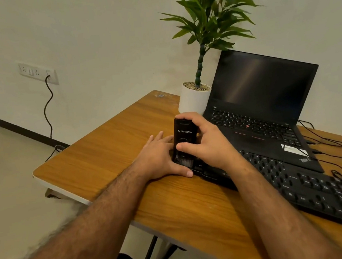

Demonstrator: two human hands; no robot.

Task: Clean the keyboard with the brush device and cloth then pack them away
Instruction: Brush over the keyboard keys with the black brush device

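The right hand (204, 144) grips the brush (183, 142) upright at the keyboard's (311, 186) left end, bristles down on the keys. The keyboard's length runs away rightward. The left hand (158, 160) rests flat beside that end, fingers straight, steadying it.

2 bare, hairy forearms

The left hand (160, 158) and right hand (206, 144) wear no sleeves, rings or watch.

Brush device (185, 140): black, upright, white bristles down on the keyboard's left end.
Keyboard (311, 186): black, flat on the desk.
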